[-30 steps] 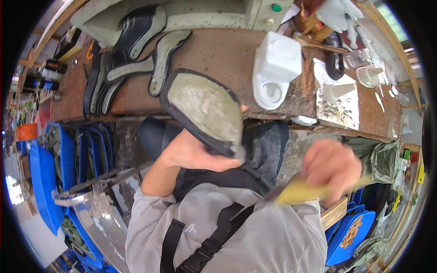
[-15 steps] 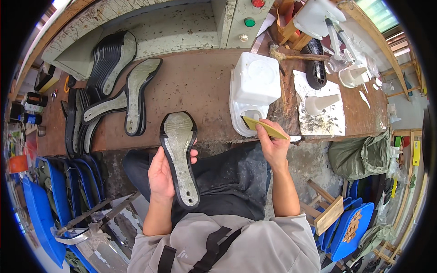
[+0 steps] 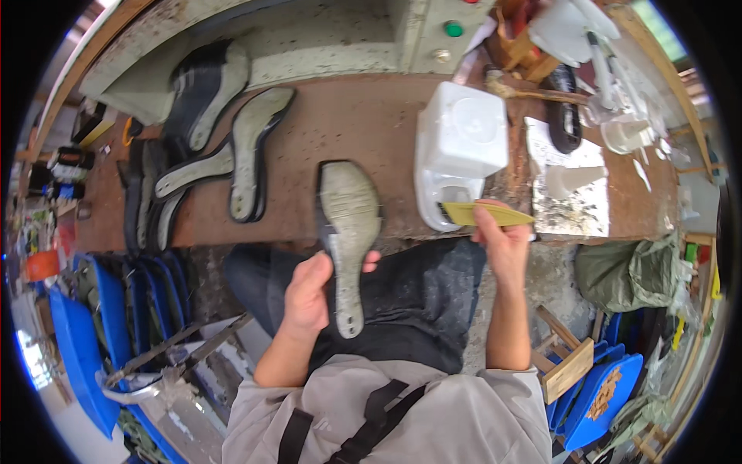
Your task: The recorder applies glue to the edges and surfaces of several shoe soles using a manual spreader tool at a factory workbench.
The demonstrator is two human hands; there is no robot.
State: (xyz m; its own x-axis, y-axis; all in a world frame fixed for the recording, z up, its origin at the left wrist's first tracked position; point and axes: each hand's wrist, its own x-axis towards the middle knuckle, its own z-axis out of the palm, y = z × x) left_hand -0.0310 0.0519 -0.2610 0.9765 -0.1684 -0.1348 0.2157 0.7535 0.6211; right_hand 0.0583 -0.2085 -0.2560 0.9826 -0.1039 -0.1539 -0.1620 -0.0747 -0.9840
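Observation:
My left hand (image 3: 311,292) grips a shoe sole (image 3: 352,224) by its edges near the middle. The sole has a pale grey-green face and a black rim, its wide end toward the bench and its narrow end, with small holes, toward me. My right hand (image 3: 498,236) pinches a flat yellow brush (image 3: 495,215) with a dark tip. That tip is at the opening of a white plastic glue container (image 3: 464,135); whether it touches is unclear. Several similar soles (image 3: 249,155) lie on the bench to the left, others stacked behind them (image 3: 205,89).
The brown workbench (image 3: 325,124) runs across in front of me. At its right are a hammer (image 3: 541,91), a black sole (image 3: 565,116) and a stained white sheet (image 3: 580,209) bearing a translucent cup. Blue panels (image 3: 85,356) stand low at left; a wooden stool (image 3: 568,370) is at right.
The whole view has shifted, moving the bench rightward in the picture. My left hand has moved right and turned the sole slightly. The brush in my right hand now lies more level.

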